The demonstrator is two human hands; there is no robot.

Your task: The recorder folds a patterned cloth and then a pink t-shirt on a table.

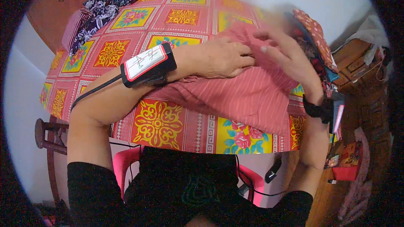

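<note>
A pink striped cloth [252, 97] lies bunched and partly folded on the table's patterned cover [159, 123]. Resting on its upper left part is my left hand [225, 58], palm down, with the fingers curled at the fabric; whether they pinch it cannot be made out. My right hand [284, 53] is over the cloth's upper right part, its fingers apart and slightly blurred. Each of my wrists bears a strapped device, the left one [146, 63] with writing on its white label.
Dark patterned clothes [104, 9] and a striped garment [75, 28] lie at the table's back left. More folded fabrics [315, 37] are piled at its right edge. Wooden furniture [363, 66] stands at the right, and a pink chair [124, 164] is behind me.
</note>
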